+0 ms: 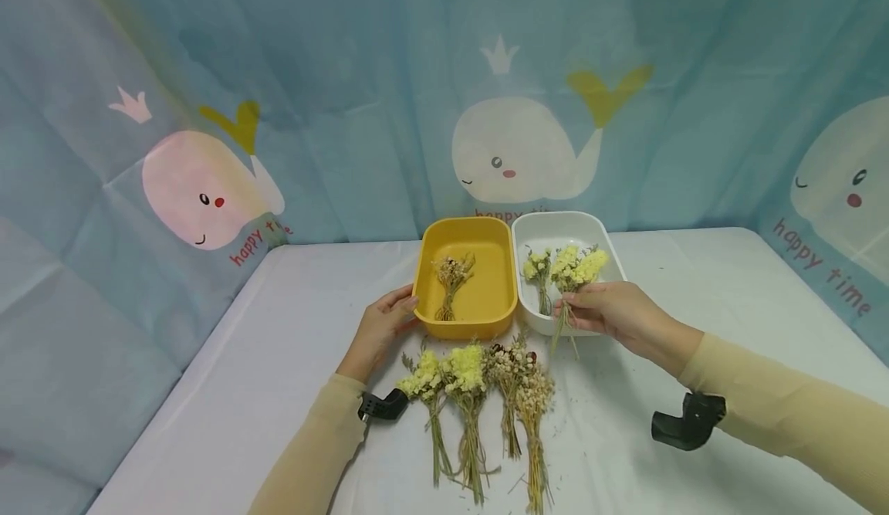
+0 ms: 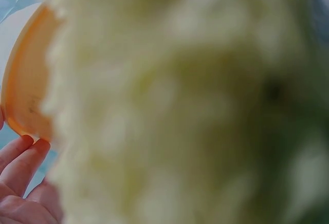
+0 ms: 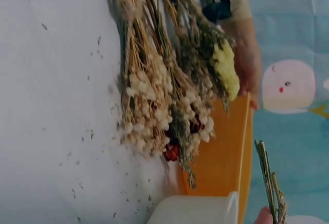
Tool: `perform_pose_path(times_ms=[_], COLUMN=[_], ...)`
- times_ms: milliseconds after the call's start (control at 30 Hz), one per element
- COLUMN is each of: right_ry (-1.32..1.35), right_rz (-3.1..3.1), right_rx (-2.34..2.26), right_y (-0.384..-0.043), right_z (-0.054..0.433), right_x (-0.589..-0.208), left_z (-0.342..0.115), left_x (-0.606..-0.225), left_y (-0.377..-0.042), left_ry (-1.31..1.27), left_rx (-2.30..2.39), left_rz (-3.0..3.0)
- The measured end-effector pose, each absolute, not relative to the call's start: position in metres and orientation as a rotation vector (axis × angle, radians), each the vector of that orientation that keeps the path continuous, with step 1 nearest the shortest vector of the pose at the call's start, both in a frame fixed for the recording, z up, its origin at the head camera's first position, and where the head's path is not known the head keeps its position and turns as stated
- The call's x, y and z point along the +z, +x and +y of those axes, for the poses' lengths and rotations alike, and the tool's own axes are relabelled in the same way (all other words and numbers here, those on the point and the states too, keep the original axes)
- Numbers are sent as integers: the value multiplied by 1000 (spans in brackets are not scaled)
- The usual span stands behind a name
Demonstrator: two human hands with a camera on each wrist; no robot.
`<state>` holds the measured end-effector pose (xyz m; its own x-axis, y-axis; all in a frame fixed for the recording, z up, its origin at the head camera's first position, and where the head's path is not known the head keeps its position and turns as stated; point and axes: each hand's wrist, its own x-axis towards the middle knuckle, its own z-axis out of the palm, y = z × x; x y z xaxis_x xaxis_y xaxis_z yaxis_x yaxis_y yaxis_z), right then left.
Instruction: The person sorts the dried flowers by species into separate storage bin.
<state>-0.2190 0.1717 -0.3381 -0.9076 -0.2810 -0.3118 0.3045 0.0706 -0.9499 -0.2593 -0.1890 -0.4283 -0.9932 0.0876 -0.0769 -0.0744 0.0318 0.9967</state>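
My right hand (image 1: 611, 310) pinches the stems of a bunch of pale yellow dried flowers (image 1: 579, 265), its blooms over the white bin (image 1: 564, 225) and stem ends pointing toward me. Inside that bin lies a smaller yellow dried bunch (image 1: 536, 269). At the left wall of the yellow bin (image 1: 495, 256), my left hand (image 1: 383, 322) holds the rim with thumb and fingertips. A beige dried bunch (image 1: 453, 274) lies in the yellow bin. In the left wrist view, blurred blooms (image 2: 180, 100) hide most of the scene; some fingers (image 2: 25, 165) show at the bin's edge.
Several dried bunches lie in a row before the bins: yellow ones (image 1: 465, 372) to the left, a mixed one with red blooms (image 1: 510, 368), and a cream one (image 1: 535, 395) to the right. Loose bits dot the white cloth (image 3: 61, 106). A whale-print curtain (image 1: 389, 152) stands behind.
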Motion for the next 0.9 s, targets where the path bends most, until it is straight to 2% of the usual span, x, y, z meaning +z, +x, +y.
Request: perform_pose_path(times_ms=[900], right_ry=[142], right_rz=[1864], right_rx=[-1984], right_y=[-266], right_z=[176], right_x=[-330], left_z=[-188], left_x=[-431], left_y=[-260], left_ry=[-8], left_rx=[2110], left_rz=[2189])
